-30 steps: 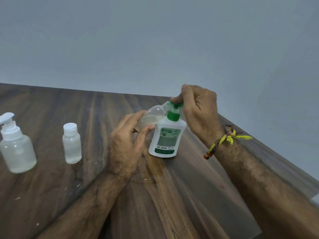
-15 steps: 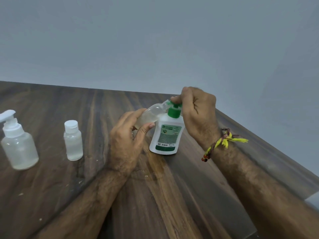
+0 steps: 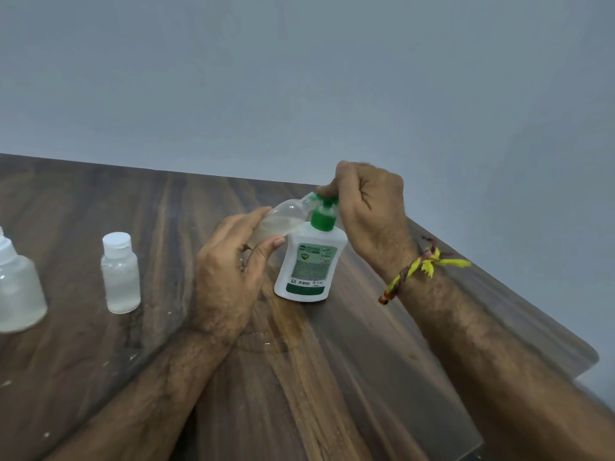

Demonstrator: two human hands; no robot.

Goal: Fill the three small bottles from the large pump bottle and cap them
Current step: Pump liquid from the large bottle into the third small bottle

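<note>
Little has shifted since a second ago: your right hand (image 3: 367,211) stays curled over the green pump head (image 3: 324,197) of the large pump bottle (image 3: 311,264), a white, rounded plastic body standing upright on the dark wood-grain worktop (image 3: 332,377). Your left hand (image 3: 229,271) grips a clear small bottle (image 3: 283,221), tilted with its mouth at the spout and part-filled with cloudy liquid. Well to the left stand a capped small bottle (image 3: 120,274) and a clear pump-topped bottle (image 3: 16,294), both holding liquid.
</note>
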